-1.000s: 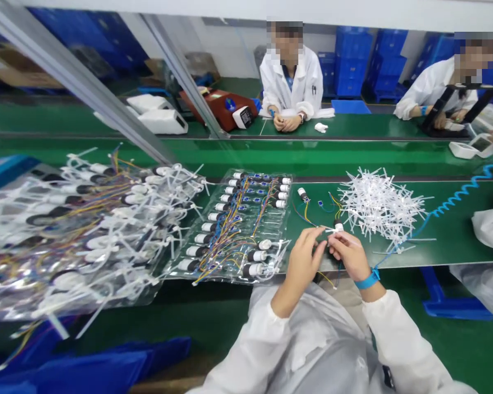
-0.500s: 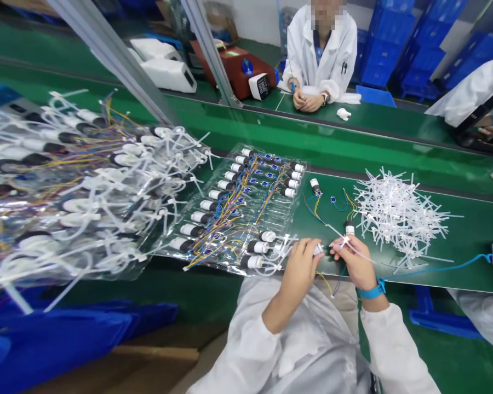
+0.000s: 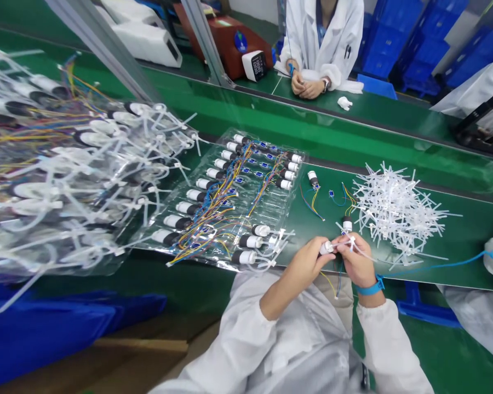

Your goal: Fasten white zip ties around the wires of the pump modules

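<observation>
My left hand (image 3: pixel 308 261) is closed around a small white-capped cylinder (image 3: pixel 326 248), and thin yellow and blue wires (image 3: pixel 332 284) hang below it. Pinched in the fingers of my right hand (image 3: pixel 356 265) is a thin white tube piece (image 3: pixel 352 241) with a small white joint. Its end meets the top of the cylinder; whether it is pushed on, I cannot tell. Just beyond my right hand lies another white-and-black cylinder (image 3: pixel 347 223) with wires. A further wired cylinder (image 3: pixel 313 178) and a small blue board (image 3: pixel 331 194) lie behind, on the green table.
Right of my hands spreads a heap of white tube pieces (image 3: pixel 398 210). To the left, a clear plastic tray (image 3: pixel 267 210) holds rows of wired cylinders, beside a stack of filled trays (image 3: pixel 98 180). A blue cord (image 3: pixel 439 265) runs from my right wristband. A co-worker (image 3: pixel 322 49) sits opposite.
My two hands have come together, bringing the tube's end from apart to against the cylinder's top. The whole view has shifted slightly.
</observation>
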Demonstrator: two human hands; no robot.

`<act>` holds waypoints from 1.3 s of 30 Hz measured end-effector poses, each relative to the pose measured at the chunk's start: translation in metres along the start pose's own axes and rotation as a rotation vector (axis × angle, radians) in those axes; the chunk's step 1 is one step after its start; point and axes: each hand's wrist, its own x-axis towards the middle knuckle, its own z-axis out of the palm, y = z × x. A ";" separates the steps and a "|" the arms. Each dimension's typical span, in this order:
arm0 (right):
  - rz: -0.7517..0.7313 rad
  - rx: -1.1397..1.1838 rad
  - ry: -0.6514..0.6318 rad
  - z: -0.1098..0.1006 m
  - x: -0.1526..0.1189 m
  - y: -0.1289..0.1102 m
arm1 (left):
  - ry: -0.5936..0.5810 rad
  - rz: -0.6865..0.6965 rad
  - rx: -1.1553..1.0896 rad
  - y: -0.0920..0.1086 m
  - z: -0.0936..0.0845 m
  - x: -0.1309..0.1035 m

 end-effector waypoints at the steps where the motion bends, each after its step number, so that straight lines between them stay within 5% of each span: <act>1: 0.001 0.005 0.005 0.001 0.000 -0.001 | -0.007 0.000 0.012 0.000 -0.001 0.000; 39: 0.016 -0.164 0.037 -0.005 -0.002 -0.004 | -0.145 0.062 0.119 0.009 -0.009 0.004</act>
